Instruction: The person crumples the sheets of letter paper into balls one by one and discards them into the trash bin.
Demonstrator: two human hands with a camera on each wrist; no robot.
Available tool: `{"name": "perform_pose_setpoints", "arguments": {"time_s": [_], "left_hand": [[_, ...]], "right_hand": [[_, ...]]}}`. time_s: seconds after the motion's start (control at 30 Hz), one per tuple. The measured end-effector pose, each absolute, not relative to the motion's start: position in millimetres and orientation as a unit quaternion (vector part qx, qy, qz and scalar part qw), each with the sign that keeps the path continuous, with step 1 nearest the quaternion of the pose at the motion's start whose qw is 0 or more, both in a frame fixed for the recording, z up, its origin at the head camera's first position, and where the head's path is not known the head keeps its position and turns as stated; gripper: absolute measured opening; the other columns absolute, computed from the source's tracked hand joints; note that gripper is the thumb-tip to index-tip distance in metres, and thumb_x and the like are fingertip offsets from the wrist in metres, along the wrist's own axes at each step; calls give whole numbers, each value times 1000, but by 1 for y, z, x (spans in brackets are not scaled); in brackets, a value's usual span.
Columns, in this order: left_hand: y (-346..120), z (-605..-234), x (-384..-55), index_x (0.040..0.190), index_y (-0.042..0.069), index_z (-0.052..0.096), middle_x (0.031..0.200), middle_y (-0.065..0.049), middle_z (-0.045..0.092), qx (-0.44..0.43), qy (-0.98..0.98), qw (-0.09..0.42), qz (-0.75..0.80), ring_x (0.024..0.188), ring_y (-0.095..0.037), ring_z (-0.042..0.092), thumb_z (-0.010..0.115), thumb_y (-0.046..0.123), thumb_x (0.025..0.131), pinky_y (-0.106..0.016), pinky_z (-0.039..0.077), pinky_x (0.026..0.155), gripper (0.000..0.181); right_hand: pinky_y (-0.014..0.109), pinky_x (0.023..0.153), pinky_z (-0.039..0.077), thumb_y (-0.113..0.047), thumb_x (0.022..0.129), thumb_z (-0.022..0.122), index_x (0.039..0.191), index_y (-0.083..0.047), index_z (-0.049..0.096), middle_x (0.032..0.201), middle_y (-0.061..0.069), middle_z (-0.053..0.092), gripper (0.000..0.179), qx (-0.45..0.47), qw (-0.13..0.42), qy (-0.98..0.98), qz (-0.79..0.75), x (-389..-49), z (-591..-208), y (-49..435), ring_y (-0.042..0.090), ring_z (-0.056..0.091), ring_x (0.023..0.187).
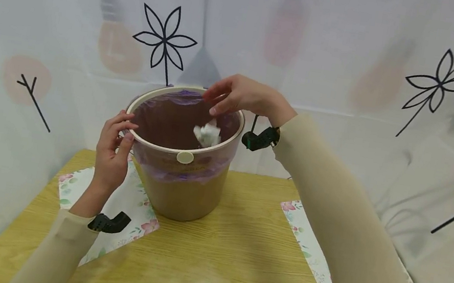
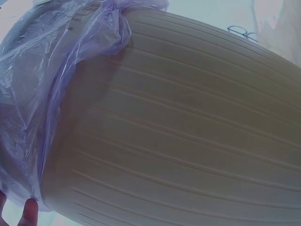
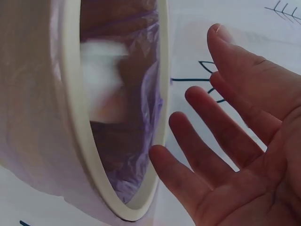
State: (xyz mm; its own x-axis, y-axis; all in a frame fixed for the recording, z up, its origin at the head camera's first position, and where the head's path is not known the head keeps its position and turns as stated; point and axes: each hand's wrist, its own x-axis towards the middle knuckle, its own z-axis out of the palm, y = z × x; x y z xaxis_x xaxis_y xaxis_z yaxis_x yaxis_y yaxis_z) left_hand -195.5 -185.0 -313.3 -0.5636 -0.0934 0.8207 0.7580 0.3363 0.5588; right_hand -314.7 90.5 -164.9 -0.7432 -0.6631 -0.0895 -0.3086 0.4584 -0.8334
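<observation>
A brown ribbed trash bin (image 1: pixel 186 202) with a cream rim stands upright on the table, lined with a thin purple plastic bag (image 2: pixel 28 94) folded over its edge. My left hand (image 1: pixel 112 155) holds the bin's left rim, fingertips over the top and thumb against the outside. Above the right side of the opening is my right hand (image 1: pixel 246 99), with nothing in its spread fingers (image 3: pixel 221 127). Below it, apart from the fingers, a crumpled whitish piece (image 1: pixel 208 134), apparently paper, is in mid-air within the bin's mouth, blurred in the right wrist view.
Floral-bordered white placemats lie on the wooden table (image 1: pixel 208 257): the left placemat (image 1: pixel 114 232) beside and partly behind the bin, the right placemat (image 1: pixel 316 254) under my right arm. Behind the bin hangs a white patterned curtain (image 1: pixel 312 51).
</observation>
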Motion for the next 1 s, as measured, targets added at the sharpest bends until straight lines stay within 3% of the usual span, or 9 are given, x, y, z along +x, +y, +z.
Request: {"name": "perform_pose_setpoints", "arguments": {"time_s": [0.2,0.4,0.67,1.0], "left_hand": [[-185,-315,-196,110,-17,55,131,-34,46,-237,-705,409,-528,140,-42,31,46,-8,98,-18,41,83,18],[-182,-317,-198,111,-17,55,133,-34,46,-241,-702,415,-526,144,-30,32,46,-9,97,-18,43,90,19],[-183,-320,-199,112,-17,55,133,-34,46,-241,-701,422,-522,143,-29,32,46,-7,98,-19,43,94,19],[-184,-315,-195,113,-16,58,136,-32,48,-233,-712,425,-509,142,-30,35,48,-6,98,-20,41,94,20]], "right_hand": [[36,98,49,-1,90,71,131,3,60,130,12,63,43,-317,187,811,-455,-313,-170,98,24,59,121],[41,98,49,-2,94,66,129,4,61,124,14,65,36,-321,140,806,-477,-314,-176,126,28,61,117],[41,96,51,-10,98,64,125,2,62,119,17,66,30,-258,79,824,-499,-310,-192,177,28,64,108],[30,91,53,-12,99,63,121,2,64,114,11,68,26,-212,62,847,-484,-294,-238,239,23,65,104]]}}
